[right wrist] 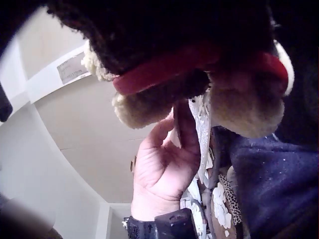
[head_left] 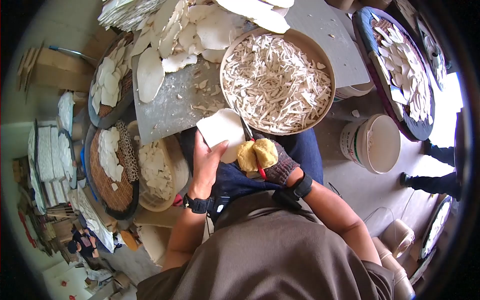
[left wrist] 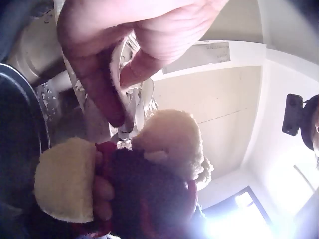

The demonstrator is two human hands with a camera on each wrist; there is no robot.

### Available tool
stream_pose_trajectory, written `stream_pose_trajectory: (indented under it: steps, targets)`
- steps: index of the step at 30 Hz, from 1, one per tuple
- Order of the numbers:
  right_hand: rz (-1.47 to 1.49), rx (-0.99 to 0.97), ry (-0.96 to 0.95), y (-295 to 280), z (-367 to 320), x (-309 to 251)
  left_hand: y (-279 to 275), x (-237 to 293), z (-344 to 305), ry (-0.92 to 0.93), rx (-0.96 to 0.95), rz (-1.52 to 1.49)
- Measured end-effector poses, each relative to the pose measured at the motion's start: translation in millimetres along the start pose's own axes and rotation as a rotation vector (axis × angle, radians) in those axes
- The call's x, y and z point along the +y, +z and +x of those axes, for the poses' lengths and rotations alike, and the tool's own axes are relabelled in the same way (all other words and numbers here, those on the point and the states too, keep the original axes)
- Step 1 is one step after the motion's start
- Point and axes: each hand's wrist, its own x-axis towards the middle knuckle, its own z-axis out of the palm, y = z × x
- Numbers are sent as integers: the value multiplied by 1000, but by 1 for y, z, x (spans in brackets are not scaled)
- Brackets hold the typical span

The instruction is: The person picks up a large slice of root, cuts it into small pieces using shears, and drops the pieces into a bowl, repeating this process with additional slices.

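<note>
In the head view my bare left hand (head_left: pixel 205 164) pinches a thin white sheet (head_left: pixel 220 129) between thumb and fingers. Opposite it, my gloved right hand (head_left: pixel 284 165) grips red-handled scissors (head_left: pixel 260 169), whose dark blades lie along the sheet's right edge. Yellow foam padding (head_left: pixel 266 152) wraps the handles. Both hands are above the lap, beside a round tub (head_left: pixel 311 45) full of white strips (head_left: pixel 275 75). The left wrist view shows the left hand (left wrist: pixel 99 55) close over the padded scissors. From the right wrist, red handles (right wrist: pixel 164 69) show within the dark glove.
Flat white pieces (head_left: pixel 220 30) are heaped on the grey table (head_left: pixel 167 112) ahead. Left of me are woven trays (head_left: pixel 112 196) and a basket of white flakes (head_left: pixel 156 172). A white bucket (head_left: pixel 382 145) stands at right, below a dark-rimmed tray (head_left: pixel 367 52). Another person's legs (head_left: pixel 432 184) show far right.
</note>
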Motion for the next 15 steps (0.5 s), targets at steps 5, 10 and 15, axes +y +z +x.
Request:
stream_pose_trajectory:
  steps: [5, 10, 15]
  targets:
    - [28, -9, -1, 2, -5, 7, 0, -12, -5, 83, 143, -73]
    - [5, -28, 38, 2, -5, 3, 6, -6, -6, 86, 51, -35]
    - [114, -8, 119, 1, -6, 3, 5, -7, -3, 80, 75, -14]
